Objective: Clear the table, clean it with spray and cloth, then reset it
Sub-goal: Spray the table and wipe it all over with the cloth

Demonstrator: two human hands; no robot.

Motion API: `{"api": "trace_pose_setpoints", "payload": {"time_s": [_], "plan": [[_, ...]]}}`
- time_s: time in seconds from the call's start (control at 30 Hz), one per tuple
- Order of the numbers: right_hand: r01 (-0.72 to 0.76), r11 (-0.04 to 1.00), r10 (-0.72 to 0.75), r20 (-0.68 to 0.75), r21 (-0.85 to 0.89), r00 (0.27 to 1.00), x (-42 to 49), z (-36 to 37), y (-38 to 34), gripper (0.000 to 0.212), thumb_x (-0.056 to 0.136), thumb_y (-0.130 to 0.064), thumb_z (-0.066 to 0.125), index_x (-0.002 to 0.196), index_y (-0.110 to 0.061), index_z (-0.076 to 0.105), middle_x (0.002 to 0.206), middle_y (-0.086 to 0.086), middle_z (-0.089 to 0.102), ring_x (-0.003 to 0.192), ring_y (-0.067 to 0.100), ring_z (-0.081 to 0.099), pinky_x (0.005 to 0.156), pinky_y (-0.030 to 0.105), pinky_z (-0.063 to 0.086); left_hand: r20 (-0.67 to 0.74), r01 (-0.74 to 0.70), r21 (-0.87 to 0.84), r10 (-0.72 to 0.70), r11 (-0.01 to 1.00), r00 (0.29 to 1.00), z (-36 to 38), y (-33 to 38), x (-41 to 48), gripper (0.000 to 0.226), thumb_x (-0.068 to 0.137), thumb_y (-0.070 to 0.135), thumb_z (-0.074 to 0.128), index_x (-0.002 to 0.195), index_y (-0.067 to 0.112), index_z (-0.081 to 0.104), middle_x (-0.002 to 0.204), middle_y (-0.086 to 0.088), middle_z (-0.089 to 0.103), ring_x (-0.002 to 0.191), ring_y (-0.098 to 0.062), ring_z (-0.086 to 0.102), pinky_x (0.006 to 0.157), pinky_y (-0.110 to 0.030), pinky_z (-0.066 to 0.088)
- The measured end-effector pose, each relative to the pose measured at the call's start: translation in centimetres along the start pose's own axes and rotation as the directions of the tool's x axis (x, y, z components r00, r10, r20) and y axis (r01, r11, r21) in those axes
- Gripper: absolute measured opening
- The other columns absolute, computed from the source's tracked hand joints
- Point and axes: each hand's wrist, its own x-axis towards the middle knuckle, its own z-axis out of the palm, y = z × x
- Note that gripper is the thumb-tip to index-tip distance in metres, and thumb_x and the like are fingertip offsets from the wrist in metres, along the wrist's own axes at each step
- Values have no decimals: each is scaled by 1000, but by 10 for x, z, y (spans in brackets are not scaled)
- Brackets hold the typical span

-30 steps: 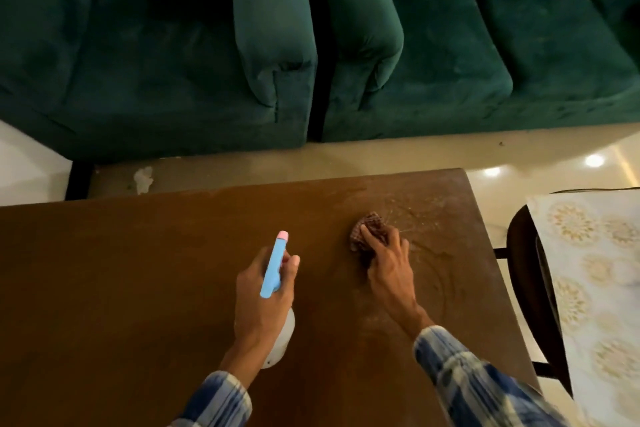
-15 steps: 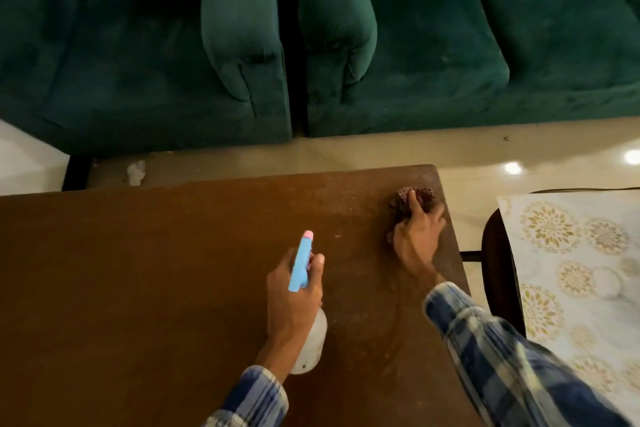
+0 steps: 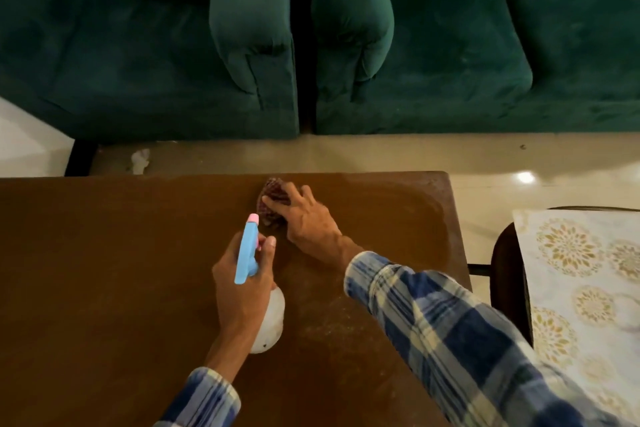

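My left hand (image 3: pixel 242 281) grips a spray bottle (image 3: pixel 247 250) with a blue trigger head, a pink nozzle tip and a white body, held above the middle of the brown wooden table (image 3: pixel 104 270). My right hand (image 3: pixel 304 218) presses a dark checked cloth (image 3: pixel 272 199) flat on the tabletop near the far edge, just beyond the bottle's nozzle. Part of the cloth is hidden under my fingers. A faint wet sheen and wipe marks show on the wood to the right of the cloth.
Two dark green sofas (image 3: pixel 433 45) stand beyond the table across a strip of pale floor. A chair covered with a white floral-patterned cloth (image 3: pixel 581 288) sits right of the table. A small white scrap (image 3: pixel 140 159) lies on the floor by the left sofa.
My right hand has slid the cloth leftward from the table's far right corner to the far edge near the middle. The left hand keeps holding the spray bottle.
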Motion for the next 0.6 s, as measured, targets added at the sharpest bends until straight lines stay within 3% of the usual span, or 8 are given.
{"api": "trace_pose_setpoints", "payload": {"time_s": [0.07,0.13,0.27,0.33,0.47,0.6], "plan": [[-86,996,86,-72,5,994,0,-8,29,69,92,-15,56,153,-38,34,157,5,22,132,36,31,102,53,49,20,4,7,-4,1000,1000,6,-2,3,11,90,28,66,98,26,59,82,-1,66,58,-20,67,52,-42,60],[-268,961,275,-156,63,949,-18,-25,69,70,88,-13,57,151,-39,37,155,4,26,134,38,30,104,56,46,49,8,11,-9,1000,999,11,-1,5,14,90,30,65,101,23,59,85,0,66,59,-20,68,52,-41,61],[-582,789,615,-254,197,747,-82,-57,163,68,89,-9,49,152,-34,41,154,7,29,129,40,31,101,60,45,71,18,-31,-16,999,997,26,14,3,22,88,36,65,103,20,61,86,-4,68,56,-23,67,52,-37,60],[-597,774,632,-285,210,720,-107,-57,179,68,91,-6,47,154,-30,39,155,9,28,122,39,34,99,59,47,78,13,-34,-10,999,997,40,20,-2,22,89,34,66,102,18,62,85,-4,68,56,-22,67,53,-38,60],[-468,878,479,-250,103,842,-148,-47,174,67,94,-9,45,155,-36,34,158,6,22,124,38,36,99,50,49,100,-11,-42,15,999,995,57,28,-20,23,88,36,66,102,18,62,86,-4,68,61,-22,68,54,-42,62],[-579,789,613,-202,205,764,-187,-35,156,70,93,-7,47,156,-36,34,155,6,24,122,39,34,99,59,49,128,-38,-7,38,999,991,58,34,-38,21,91,33,66,104,17,62,86,-2,68,64,-22,69,54,-43,61]]}}
